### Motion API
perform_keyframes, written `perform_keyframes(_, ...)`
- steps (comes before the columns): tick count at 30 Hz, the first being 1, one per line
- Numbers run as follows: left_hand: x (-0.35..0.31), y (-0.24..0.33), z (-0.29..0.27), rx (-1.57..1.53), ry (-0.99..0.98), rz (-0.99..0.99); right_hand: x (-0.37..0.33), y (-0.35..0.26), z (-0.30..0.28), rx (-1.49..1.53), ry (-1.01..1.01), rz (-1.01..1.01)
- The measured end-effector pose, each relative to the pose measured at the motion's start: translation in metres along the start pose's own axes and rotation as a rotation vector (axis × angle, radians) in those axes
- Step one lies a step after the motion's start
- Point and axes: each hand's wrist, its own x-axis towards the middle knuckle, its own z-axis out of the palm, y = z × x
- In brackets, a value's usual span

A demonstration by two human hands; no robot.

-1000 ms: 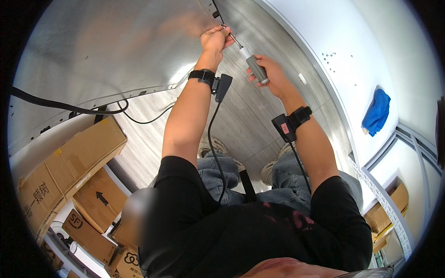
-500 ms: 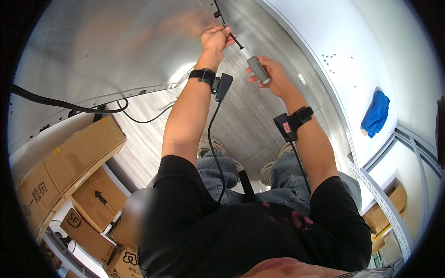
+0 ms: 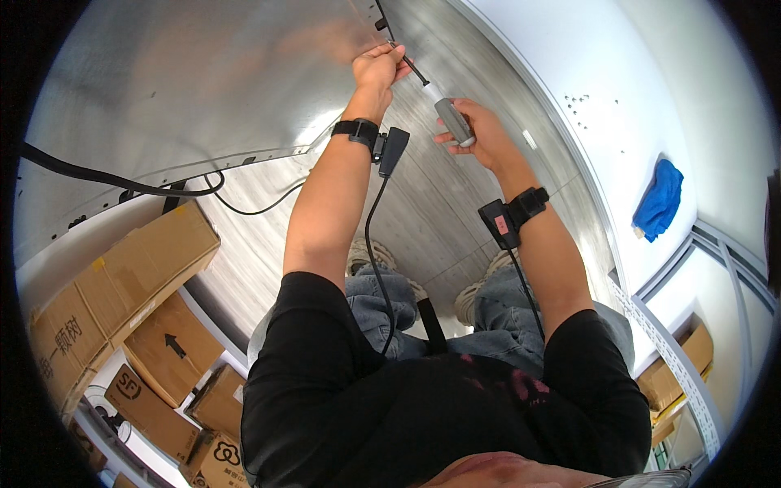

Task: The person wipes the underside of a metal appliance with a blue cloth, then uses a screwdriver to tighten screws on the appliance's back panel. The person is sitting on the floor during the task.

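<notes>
My right hand (image 3: 476, 130) is closed round the grey handle of a screwdriver (image 3: 455, 122). Its dark shaft slants up and left to the edge of a large shiny metal panel (image 3: 203, 89). At that edge my left hand (image 3: 378, 67) has its fingers pinched about the shaft near the tip. A small screw may sit at the tip, but it is too small to make out. Both wrists carry black straps with small boxes, the left box (image 3: 394, 152) and the right box (image 3: 499, 224), each trailing a cable.
Small screws (image 3: 578, 106) lie scattered on a white surface at the right, with a blue cloth (image 3: 659, 199) nearer me. Cardboard boxes (image 3: 146, 268) stack up at the left. A thick black cable (image 3: 106, 177) crosses the panel's lower edge. Grey wood-look floor (image 3: 439, 203) lies beneath.
Both hands stay almost in place, the screwdriver still at the panel's edge. The blurred patch beside my left sleeve is gone, showing more of the boxes there.
</notes>
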Motion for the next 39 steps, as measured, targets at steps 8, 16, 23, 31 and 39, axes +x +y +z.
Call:
perform_keyframes(8, -0.007, 0.002, 0.002, -0.111, -0.062, 0.018, 0.013, 0.018, -0.009, -0.231, 0.119, -0.181)
perform_keyframes(16, -0.006, 0.000, -0.009, -0.122, -0.195, -0.015, 0.012, 0.019, -0.003, -0.334, 0.144, -0.228)
perform_keyframes(23, 0.001, 0.001, -0.014, -0.208, -0.201, -0.082, 0.009, 0.014, -0.003, -0.239, 0.126, -0.203)
perform_keyframes(31, 0.005, 0.000, -0.014, -0.251, -0.209, -0.089, 0.007, 0.009, -0.004, -0.014, 0.108, -0.104)
perform_keyframes(39, 0.005, -0.001, -0.013, -0.257, -0.209, -0.080, 0.009, 0.009, -0.007, 0.009, 0.074, -0.100)
